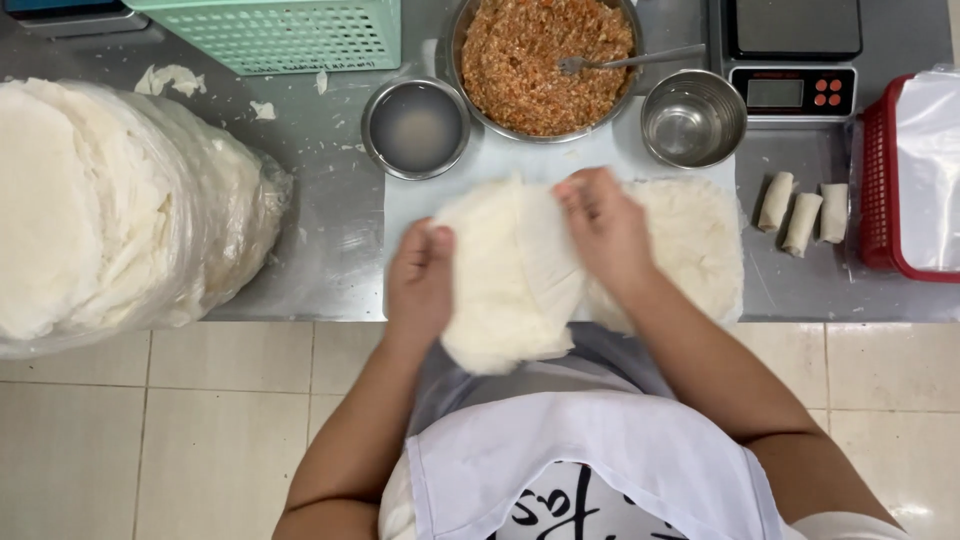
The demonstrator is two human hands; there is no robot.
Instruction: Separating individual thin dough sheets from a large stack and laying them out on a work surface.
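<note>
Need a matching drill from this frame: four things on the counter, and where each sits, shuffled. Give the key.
Things:
1. bowl of filling
2. finished rolls
3. bagged wrapper stack
4. scale

Places:
A. far left of the counter
B. top right corner, behind the empty steel bowl
C. top centre, with a fork in it
D. right side, beside the red basket

Pairs: 1-C, 2-D, 3-A, 4-B

white wrapper sheet (505, 280), orange-brown filling (545, 60), red basket (880, 200), mint-green crate (290, 35), grey steel table (330, 240).
</note>
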